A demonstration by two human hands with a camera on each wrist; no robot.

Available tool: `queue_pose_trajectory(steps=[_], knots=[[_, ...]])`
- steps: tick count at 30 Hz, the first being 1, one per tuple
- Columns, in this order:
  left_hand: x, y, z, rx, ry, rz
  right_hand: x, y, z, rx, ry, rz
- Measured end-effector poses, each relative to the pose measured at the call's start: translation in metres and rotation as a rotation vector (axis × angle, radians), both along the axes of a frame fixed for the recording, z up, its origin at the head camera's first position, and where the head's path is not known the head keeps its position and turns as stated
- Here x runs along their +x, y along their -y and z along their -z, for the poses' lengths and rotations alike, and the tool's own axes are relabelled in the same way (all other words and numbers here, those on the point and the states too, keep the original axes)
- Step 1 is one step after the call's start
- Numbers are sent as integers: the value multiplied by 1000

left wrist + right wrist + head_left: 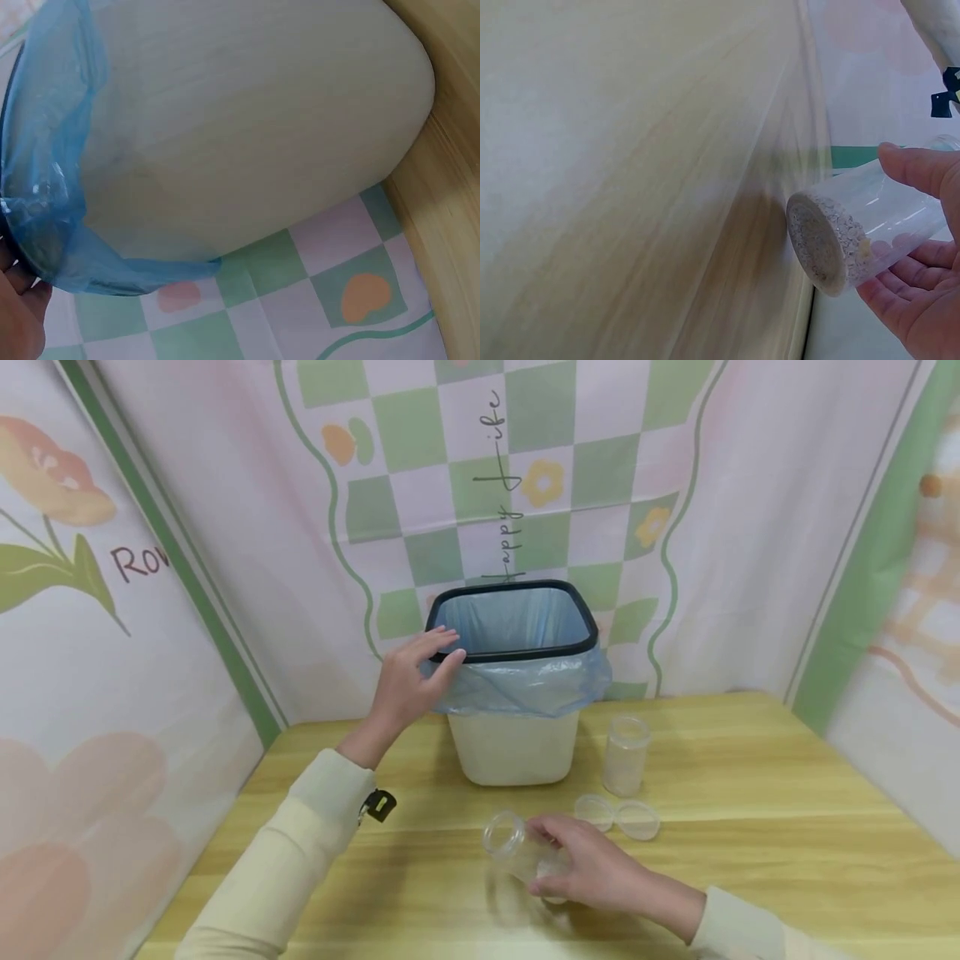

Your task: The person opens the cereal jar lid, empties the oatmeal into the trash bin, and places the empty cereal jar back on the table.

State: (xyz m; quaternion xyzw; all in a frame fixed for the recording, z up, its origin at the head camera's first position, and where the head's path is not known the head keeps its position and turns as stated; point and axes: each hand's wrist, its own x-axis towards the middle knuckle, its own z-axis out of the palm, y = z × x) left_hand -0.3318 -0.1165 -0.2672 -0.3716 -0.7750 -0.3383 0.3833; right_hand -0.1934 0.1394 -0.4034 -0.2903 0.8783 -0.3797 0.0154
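Note:
At the left front corner of the waste bin [517, 747], my left hand [411, 681] rests on the black rim [525, 654], its fingers reaching over the edge. A blue bag [517, 689] lines the bin and hangs over its outside. The left wrist view catches part of that hand [22, 319] beside the bag [45, 165]. My right hand [592, 868] grips a clear jar [517, 852], tilted with its uncovered mouth toward the left. Pale grainy stuff [847, 232] lies near the jar's base in the right wrist view.
A second clear jar [626, 756] stands upright right of the bin. Two clear round lids [637, 821] lie in front of it on the wooden table [420, 893]. Behind the bin hangs a checkered cloth [420, 435], with printed cloth on both sides.

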Motion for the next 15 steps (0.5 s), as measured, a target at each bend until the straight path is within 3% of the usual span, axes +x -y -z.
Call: queue_pose_trajectory(steps=[8,15], knots=[[-5,4,1,-25,0,-12,2,-3,-5,5,17,4],[-8,5,-1,-52,-5,-28,3,-8,-20,20,-36,37]])
